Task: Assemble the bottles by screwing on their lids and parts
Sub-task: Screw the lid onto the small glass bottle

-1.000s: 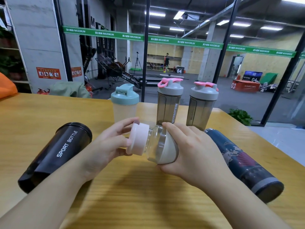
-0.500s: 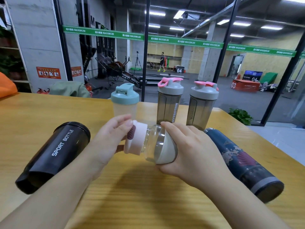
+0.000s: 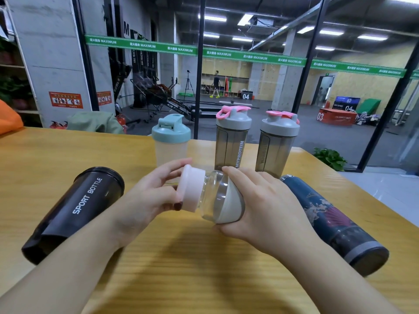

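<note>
A small clear bottle [image 3: 217, 196] with a white base is held on its side above the wooden table [image 3: 181, 268]. My right hand [image 3: 267, 207] grips its body and base. A pale pink lid [image 3: 190, 189] sits on the bottle's neck, and my left hand [image 3: 149, 198] pinches that lid between thumb and fingers. A black "SPORT BOTTLE" shaker [image 3: 74, 211] lies on its side at the left. At the right lies a dark blue patterned flask [image 3: 333, 223], also on its side.
Three capped shakers stand at the table's far edge: one with a teal lid [image 3: 171, 141] and two smoky grey ones with pink-tabbed lids [image 3: 233, 137] [image 3: 280, 141]. Glass walls and a gym floor lie beyond. An orange bag [image 3: 9, 118] is at far left.
My left hand has shifted its fingers round the pink lid, the thumb now under it. The bottle has tipped slightly and stayed in my right hand.
</note>
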The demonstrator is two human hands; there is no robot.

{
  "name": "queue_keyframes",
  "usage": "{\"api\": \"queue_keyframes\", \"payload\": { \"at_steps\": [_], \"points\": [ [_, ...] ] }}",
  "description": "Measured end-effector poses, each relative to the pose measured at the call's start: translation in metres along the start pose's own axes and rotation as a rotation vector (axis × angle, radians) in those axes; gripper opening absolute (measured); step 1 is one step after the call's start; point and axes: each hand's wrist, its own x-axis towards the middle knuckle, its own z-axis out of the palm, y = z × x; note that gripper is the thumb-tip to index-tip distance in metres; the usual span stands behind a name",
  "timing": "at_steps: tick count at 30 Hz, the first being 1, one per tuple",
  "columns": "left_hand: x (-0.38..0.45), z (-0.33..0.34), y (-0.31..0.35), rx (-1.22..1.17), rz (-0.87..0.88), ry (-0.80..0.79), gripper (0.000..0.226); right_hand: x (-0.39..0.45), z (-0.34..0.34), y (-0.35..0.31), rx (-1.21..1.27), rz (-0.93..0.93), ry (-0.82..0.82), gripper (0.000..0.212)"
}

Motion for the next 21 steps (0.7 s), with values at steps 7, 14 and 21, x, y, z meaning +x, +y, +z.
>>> {"api": "queue_keyframes", "payload": {
  "at_steps": [7,14,21],
  "points": [
    [0.0,0.003,-0.002,-0.185,0.104,0.027,0.047,0.0,0.0,-0.001,0.02,-0.009,0.005,0.087],
    [0.004,0.009,-0.003,0.101,-0.131,0.222,0.064,0.0,0.002,-0.002,0.016,-0.007,0.032,0.086],
    [0.001,0.006,0.0,0.054,-0.101,0.098,0.062,-0.001,0.002,-0.003,0.022,-0.023,0.024,0.087]
  ]
}}
